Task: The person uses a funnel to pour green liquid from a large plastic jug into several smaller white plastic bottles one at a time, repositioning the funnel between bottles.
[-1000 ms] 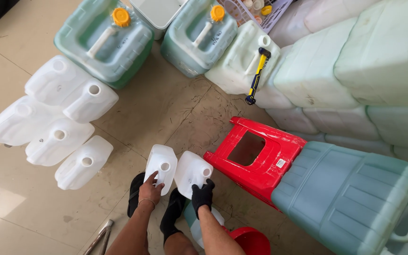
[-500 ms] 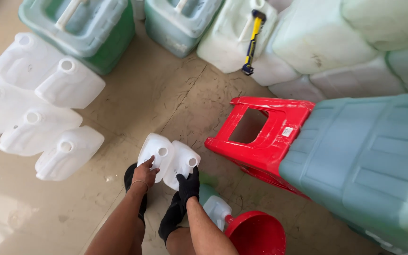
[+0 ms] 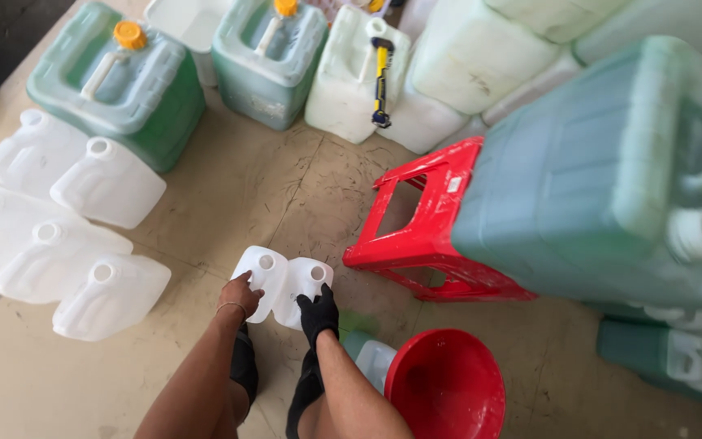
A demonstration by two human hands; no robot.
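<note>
Five empty white jugs [image 3: 67,236] lying capless on the tan floor [image 3: 229,187] at far left. Near centre, bare left hand [image 3: 240,294] closed on one small white jug [image 3: 258,276]; black-gloved right hand [image 3: 318,313] closed on a second white jug [image 3: 305,286], the two jugs touching, held just above the floor. Further right, tipped red stool [image 3: 416,236], red funnel [image 3: 445,384], large green jerrycan [image 3: 611,179].
</note>
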